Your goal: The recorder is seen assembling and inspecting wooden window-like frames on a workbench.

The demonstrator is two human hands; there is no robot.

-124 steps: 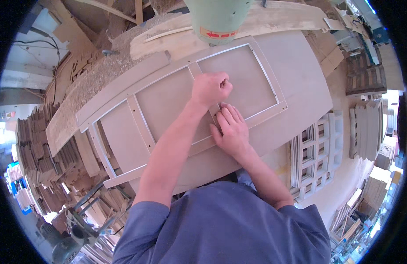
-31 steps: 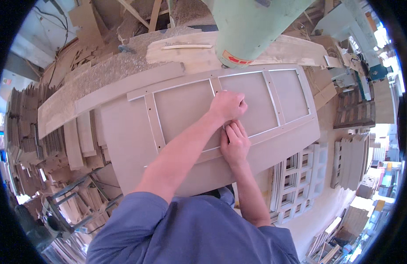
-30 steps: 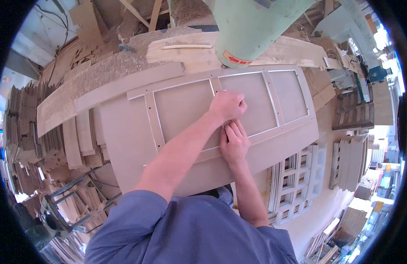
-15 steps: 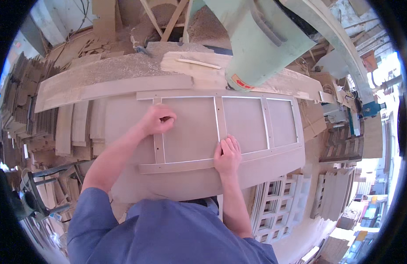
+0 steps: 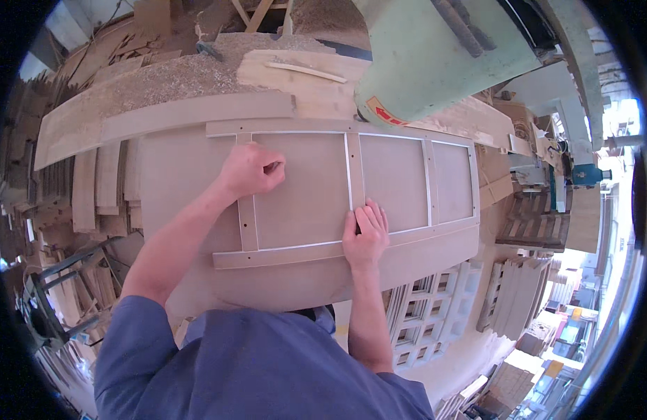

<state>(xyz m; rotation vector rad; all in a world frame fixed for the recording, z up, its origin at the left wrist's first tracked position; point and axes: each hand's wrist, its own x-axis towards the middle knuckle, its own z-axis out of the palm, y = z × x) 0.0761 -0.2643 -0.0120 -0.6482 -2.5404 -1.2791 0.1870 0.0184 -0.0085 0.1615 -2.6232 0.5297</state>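
Note:
A rectangular wooden frame (image 5: 281, 260) with crossbars and pale inner edges lies flat on a smooth board (image 5: 190, 203). Over the upper part of its left crossbar, my left hand (image 5: 252, 170) is curled into a fist. Whatever may be inside those fingers is hidden. My right hand (image 5: 365, 234) is bent over the lower end of the middle crossbar, where it meets the near rail, with its fingers closed on the wood. Small dark holes dot the frame at its joints.
A big pale green machine body (image 5: 442, 63) stands just beyond the frame. Sawdust-covered planks (image 5: 162, 80) and a loose thin strip (image 5: 306, 71) lie along the far side. Boards (image 5: 96, 185) lean at left; white lattice frames (image 5: 428, 315) and a slatted wooden pallet (image 5: 533, 224) are at right.
The view has shifted slightly. My left hand has turned a little in its fist above the left crossbar. My right hand stays on the middle crossbar.

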